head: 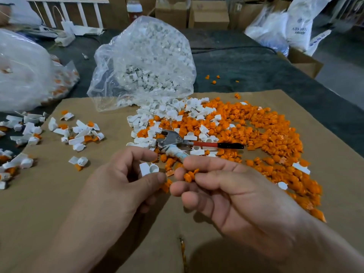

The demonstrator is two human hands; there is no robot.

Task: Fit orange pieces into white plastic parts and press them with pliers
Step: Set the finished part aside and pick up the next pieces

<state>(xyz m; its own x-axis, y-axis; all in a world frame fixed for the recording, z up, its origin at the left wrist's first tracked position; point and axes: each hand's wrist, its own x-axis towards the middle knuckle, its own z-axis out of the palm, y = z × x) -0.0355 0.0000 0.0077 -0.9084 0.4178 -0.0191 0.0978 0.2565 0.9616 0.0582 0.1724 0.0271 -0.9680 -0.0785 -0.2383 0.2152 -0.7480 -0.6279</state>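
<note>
Both hands are held low over a brown cardboard sheet that covers the near part of the dark surface. Left hand pinches one white plastic part between thumb and forefinger, its round socket facing the other hand. Right hand pinches one orange piece between thumb and forefinger, just beside the white part but apart from it; the piece is not seated. At far left a large translucent bag lies on the surface, with orange showing through its lower edge. Below and beside it, a scatter of white parts with orange fitted in them lies along the left of the cardboard. At centre a clear plastic bag stands full of white parts, its mouth open toward the cardboard. A loose heap of white parts spills from that mouth and mixes into the orange heap. Pliers lie on this mix just beyond the fingertips, unheld, with one red-and-black handle pointing right and the other handle wrapped in pale tape. To the right a broad heap of orange pieces covers the cardboard down to its right edge. A few stray orange pieces rest on the dark surface behind. Cardboard boxes and white sacks stand at the rear right.
</note>
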